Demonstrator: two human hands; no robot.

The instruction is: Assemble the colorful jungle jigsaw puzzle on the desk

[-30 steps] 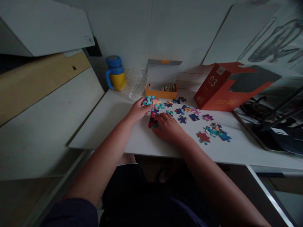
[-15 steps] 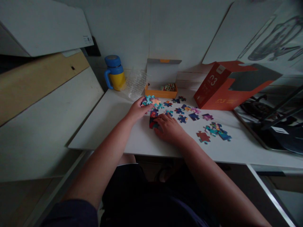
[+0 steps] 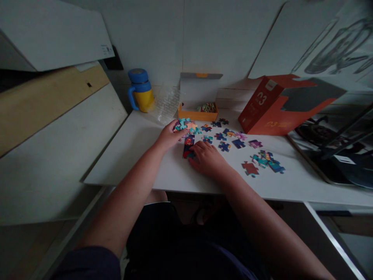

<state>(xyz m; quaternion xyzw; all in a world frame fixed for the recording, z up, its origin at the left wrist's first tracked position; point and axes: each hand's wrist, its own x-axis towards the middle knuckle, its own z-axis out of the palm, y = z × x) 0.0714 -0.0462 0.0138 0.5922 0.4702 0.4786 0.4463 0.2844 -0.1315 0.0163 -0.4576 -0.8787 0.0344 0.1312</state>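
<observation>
My left hand (image 3: 169, 137) is closed around a cluster of colourful jigsaw pieces (image 3: 183, 124) in teal, peach and purple, near the front of the small box. To the right, my right hand (image 3: 209, 158) is low over the table, with thumb and fingers curled at the side of a dark red and navy strip of jigsaw pieces (image 3: 189, 144). Its fingertips grip the strip's lower right part and hide some of it. Just beyond the right hand lie loose jigsaw pieces (image 3: 224, 146), several of them dark blue.
An open orange box (image 3: 198, 116) stands at the back beside crumpled clear plastic (image 3: 166, 104) and a blue and yellow mug (image 3: 143, 95). A red box (image 3: 262, 111) leans at the right. More pieces (image 3: 250, 168) lie on the white table (image 3: 125, 155). Black racks (image 3: 335, 167) stand far right.
My right hand's fingers have shifted very slightly, and a little more of the dark strip shows. The left hand stays in place with its pieces.
</observation>
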